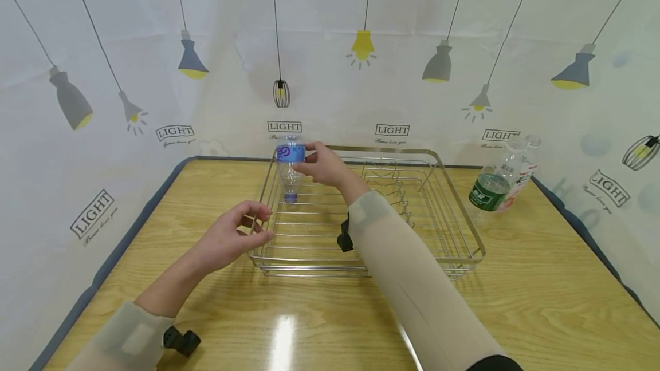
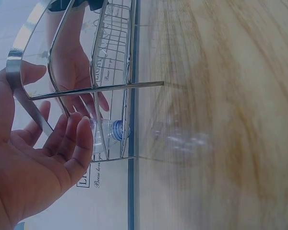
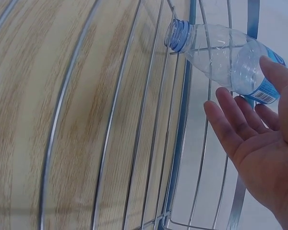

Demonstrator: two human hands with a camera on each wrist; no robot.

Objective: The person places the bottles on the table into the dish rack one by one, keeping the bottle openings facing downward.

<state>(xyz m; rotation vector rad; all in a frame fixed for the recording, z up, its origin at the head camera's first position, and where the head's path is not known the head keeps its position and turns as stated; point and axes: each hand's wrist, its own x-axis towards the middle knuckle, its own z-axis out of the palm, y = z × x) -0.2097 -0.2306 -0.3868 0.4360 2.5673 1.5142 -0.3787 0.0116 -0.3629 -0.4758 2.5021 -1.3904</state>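
Observation:
A clear plastic bottle [image 1: 291, 170] with a blue label stands upside down at the left end of a metal wire rack [image 1: 330, 259]. In the right wrist view its blue-ringed neck [image 3: 179, 35] is down among the wires. My right hand [image 1: 325, 165] is at the bottle's label from the right, thumb [image 3: 278, 74] overlapping the label, other fingers extended alongside the bottle. My left hand [image 1: 232, 236] is at the rack's left side, its fingers loosely bent about the rim [image 2: 15, 72] without closing on it.
Two more bottles, one with a green label [image 1: 489, 192] and one with a pink-and-white label [image 1: 521, 179], stand to the right of the rack. A wooden table [image 1: 330, 325] lies below. A white curtain [image 1: 330, 62] printed with lamps hangs behind the table.

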